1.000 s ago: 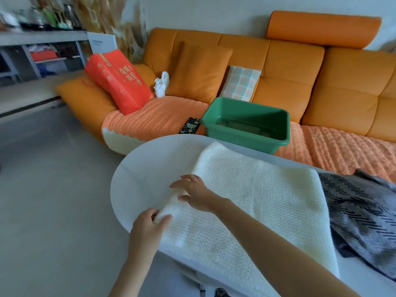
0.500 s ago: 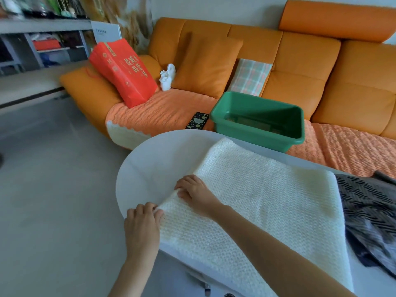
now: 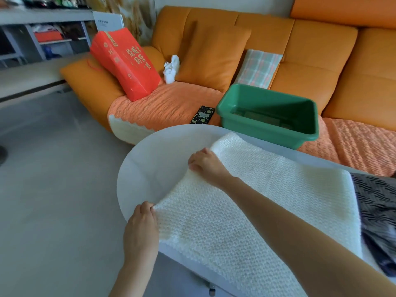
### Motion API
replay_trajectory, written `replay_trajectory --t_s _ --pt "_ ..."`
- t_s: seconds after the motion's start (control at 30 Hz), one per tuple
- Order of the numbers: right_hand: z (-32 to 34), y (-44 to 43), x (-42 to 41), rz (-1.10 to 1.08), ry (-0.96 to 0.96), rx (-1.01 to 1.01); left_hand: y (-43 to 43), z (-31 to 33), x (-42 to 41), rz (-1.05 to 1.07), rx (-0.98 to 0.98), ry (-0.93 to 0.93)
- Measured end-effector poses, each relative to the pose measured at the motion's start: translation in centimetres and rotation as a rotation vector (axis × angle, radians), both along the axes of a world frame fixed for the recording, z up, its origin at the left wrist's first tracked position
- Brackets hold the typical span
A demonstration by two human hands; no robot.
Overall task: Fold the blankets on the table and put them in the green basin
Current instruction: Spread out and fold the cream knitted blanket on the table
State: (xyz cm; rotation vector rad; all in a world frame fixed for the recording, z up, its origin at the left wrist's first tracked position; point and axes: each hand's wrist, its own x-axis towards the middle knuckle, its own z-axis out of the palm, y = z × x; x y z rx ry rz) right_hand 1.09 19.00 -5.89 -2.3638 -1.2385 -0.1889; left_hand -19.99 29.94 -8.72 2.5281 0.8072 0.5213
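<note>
Right hand (image 3: pixel 206 166) moved up blanket (image 3: pixel 267 202) edge, gripping, left hand (image 3: pixel 141 229) gripping corner, basin (image 3: pixel 265 133) behind

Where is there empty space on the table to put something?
Free: the bare tabletop left of the cream blanket, out to the round edge. Crowded: rightward, where the cream blanket and dark striped blanket cover it.

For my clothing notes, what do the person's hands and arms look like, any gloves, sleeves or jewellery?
The left hand and right hand are bare, with no gloves, and no ring, watch or bracelet shows. Both forearms are uncovered as far as the frame reaches; no sleeve is in view.
</note>
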Motion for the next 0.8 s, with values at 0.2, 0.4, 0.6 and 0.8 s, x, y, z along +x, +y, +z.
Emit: replay_trajectory --t_s 0.2,0.4,0.6,0.8 --pt "-1.3 -0.4 -0.1 -0.022 0.168 -0.036 -0.1 1.1 0.9 -0.053 0.149 -0.026" --pt "-0.7 -2.1 3.4 -0.275 0.250 -0.075 -2.7 2.2 5.1 -0.092 0.103 0.051" --pt "-2.1 -2.6 3.4 -0.282 0.194 -0.210 -0.9 1.1 6.6 0.012 0.114 -0.009" --pt "-1.9 -2.3 4.5 -0.302 0.223 -0.193 -2.8 1.8 7.0 -0.241 0.186 -0.152"
